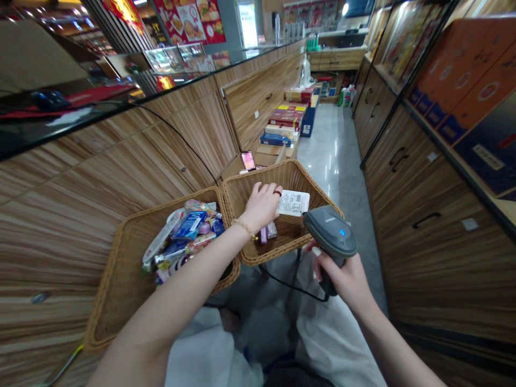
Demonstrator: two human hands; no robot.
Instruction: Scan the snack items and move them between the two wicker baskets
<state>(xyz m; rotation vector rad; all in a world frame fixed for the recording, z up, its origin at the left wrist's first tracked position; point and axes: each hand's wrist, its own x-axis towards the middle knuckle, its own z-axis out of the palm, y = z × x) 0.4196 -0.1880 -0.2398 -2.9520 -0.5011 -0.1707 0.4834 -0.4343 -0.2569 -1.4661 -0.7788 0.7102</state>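
My right hand (342,274) is wrapped round the handle of a dark grey barcode scanner (328,228), whose head points left and shows a small blue light. Over the right wicker basket (237,185), my left hand (262,207) is closed on a white card-like packet (294,202) with printed text and a barcode facing up. The scanner's nose is close to the packet's right edge. Below my left hand, small purple packets (271,230) lie on the basket floor. The left wicker basket (116,279) holds a pile of mixed packets, with a blue packet (191,225) on top.
Wooden cabinets stand on both sides of a grey tiled aisle (334,140). Stacked boxes (286,115) sit beyond the baskets, with a phone (248,160) nearby. Orange boxes (463,70) fill a shelf at right. The scanner's black cable (294,287) hangs below the basket.
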